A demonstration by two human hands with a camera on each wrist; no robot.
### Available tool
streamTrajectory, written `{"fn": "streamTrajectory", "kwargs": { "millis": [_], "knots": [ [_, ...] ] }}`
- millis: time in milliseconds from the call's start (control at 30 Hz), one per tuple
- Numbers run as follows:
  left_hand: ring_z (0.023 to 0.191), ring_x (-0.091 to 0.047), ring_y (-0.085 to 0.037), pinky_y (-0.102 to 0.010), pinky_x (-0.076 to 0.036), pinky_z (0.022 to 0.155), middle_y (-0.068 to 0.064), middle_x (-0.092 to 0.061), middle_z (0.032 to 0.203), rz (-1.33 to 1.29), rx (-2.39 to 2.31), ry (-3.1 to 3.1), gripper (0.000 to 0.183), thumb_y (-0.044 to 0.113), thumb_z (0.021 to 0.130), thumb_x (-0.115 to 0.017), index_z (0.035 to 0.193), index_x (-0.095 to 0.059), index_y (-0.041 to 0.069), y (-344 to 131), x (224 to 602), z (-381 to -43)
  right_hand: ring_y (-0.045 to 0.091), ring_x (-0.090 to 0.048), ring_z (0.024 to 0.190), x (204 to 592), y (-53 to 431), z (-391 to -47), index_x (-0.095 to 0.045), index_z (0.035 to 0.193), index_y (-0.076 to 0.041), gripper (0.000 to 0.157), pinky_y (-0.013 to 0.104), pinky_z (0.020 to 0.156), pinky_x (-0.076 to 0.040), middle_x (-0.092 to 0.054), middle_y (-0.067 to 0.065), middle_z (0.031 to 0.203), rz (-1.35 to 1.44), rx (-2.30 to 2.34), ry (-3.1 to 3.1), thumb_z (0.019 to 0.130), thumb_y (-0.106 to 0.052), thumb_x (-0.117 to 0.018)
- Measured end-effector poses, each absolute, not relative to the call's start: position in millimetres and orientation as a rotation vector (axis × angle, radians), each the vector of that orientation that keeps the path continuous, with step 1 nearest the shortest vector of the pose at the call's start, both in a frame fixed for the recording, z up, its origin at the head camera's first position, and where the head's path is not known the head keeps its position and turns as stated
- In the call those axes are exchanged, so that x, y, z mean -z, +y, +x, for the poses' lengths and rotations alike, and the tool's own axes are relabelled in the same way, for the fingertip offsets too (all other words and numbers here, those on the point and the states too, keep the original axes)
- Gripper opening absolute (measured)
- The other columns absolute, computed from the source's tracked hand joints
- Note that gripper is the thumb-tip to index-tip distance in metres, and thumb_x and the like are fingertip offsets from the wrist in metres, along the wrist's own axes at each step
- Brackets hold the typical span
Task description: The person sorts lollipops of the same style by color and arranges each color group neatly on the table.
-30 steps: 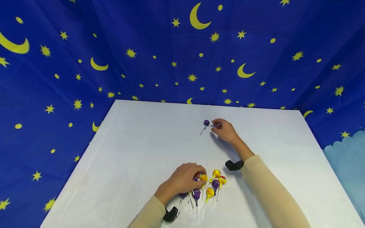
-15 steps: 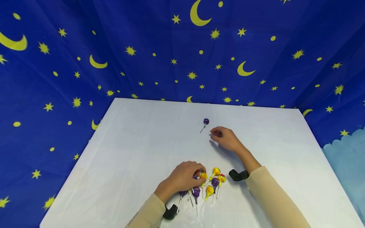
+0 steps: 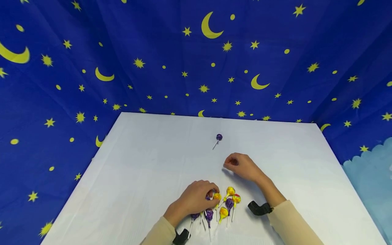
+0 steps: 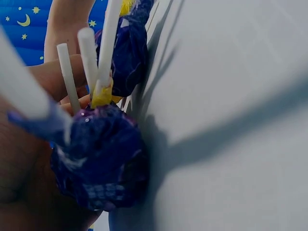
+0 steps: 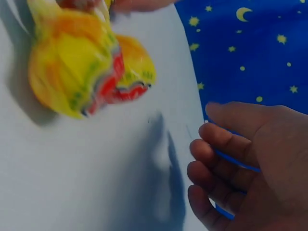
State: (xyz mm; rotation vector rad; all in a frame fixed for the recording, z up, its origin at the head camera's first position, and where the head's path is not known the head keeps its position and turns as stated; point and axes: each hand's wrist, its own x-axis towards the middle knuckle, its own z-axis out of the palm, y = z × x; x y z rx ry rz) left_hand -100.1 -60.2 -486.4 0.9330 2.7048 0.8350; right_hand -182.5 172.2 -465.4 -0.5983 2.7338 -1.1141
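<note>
In the head view my left hand is low over a cluster of lollipops, its thumb and forefinger curled about the head of a yellow lollipop. Beneath and beside that hand lie purple lollipops; the left wrist view shows one purple lollipop close up, with white sticks around it. My right hand hovers above the table with loosely bent fingers and holds nothing. Farther back, a lone purple lollipop lies with its stick toward me. The left hand's other fingers are partly hidden.
Right of the left hand lie more lollipops: a yellow one, a yellow-and-red one, a purple one and another yellow one. They rest on a white table. A blue star-and-moon cloth hangs behind.
My right hand has drawn back toward me, away from the lone purple lollipop, which stays where it lay. The left hand has kept its place at the cluster.
</note>
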Motion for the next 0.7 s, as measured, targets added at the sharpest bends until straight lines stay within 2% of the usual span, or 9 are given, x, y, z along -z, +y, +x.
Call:
{"fn": "streamTrajectory", "kwargs": {
  "millis": [267, 700],
  "knots": [
    [0.069, -0.044, -0.001, -0.028, -0.039, 0.071, 0.017, -0.049, 0.078, 0.941, -0.818, 2.713, 0.023, 0.044, 0.087, -0.067, 0.104, -0.067, 0.028, -58.0, 486.1, -101.7, 0.01, -0.055, 0.071, 459.7, 172.0, -161.9, -0.068, 0.093, -0.018, 0.015, 0.029, 0.064, -0.046, -0.059, -0.009, 0.08, -0.624, 1.042, 2.726, 0.089, -0.032, -0.07],
    [0.069, -0.045, -0.001, -0.029, -0.041, 0.072, 0.017, -0.05, 0.078, 0.93, -0.803, 2.733, 0.024, 0.045, 0.087, -0.066, 0.103, -0.068, 0.027, -60.3, 483.3, -98.8, 0.008, -0.053, 0.072, 459.8, 172.6, -144.8, -0.069, 0.091, -0.02, 0.018, 0.031, 0.066, -0.044, -0.057, -0.012, 0.08, -0.6, 0.937, 2.776, 0.085, -0.037, -0.073]
  ]
}}
